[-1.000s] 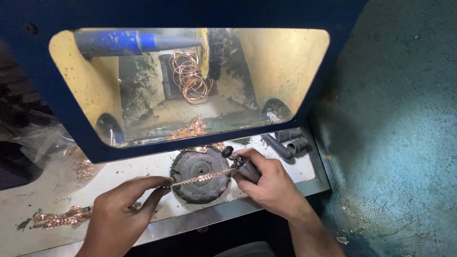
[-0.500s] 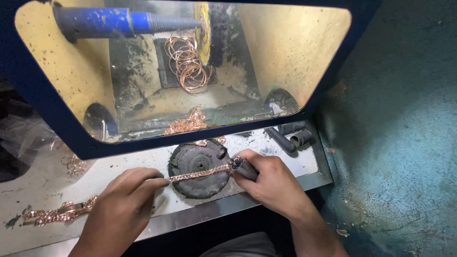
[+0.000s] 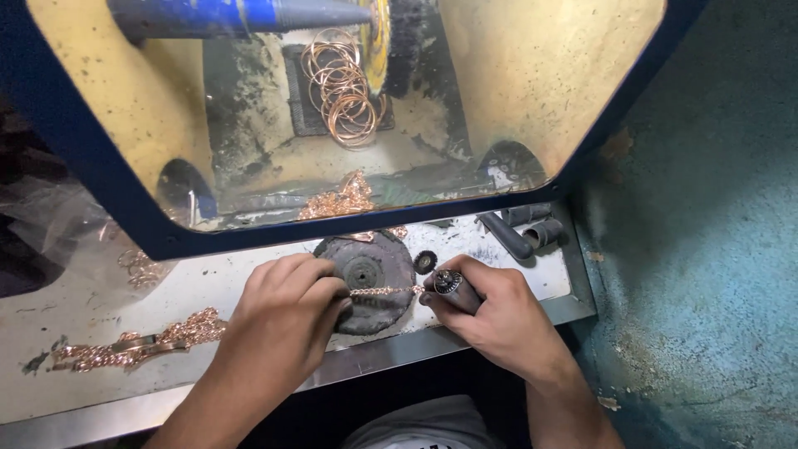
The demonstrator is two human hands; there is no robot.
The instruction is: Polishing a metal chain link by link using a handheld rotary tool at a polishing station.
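Observation:
My left hand [image 3: 283, 320] pinches one end of a thin copper-coloured chain [image 3: 384, 291] that lies stretched across a round dark grey pad [image 3: 366, 278] on the white shelf [image 3: 100, 328]. My right hand [image 3: 490, 320] grips a small dark rotary hand tool [image 3: 457, 291] whose tip, with a small black wheel [image 3: 426, 261], meets the other end of the chain. Both hands rest at the pad's front edge.
A pile of copper-coloured chains [image 3: 133, 345] lies on the shelf at the left. Behind, a blue-framed yellow cabinet [image 3: 532, 91] holds hanging copper rings [image 3: 341, 87], a blue spindle [image 3: 233, 15] and more chain [image 3: 341, 199]. Grey pipe pieces [image 3: 524, 233] lie at the right.
My left hand has slid right along the chain toward the pad, so less chain shows between the hands. The view has shifted down and closer.

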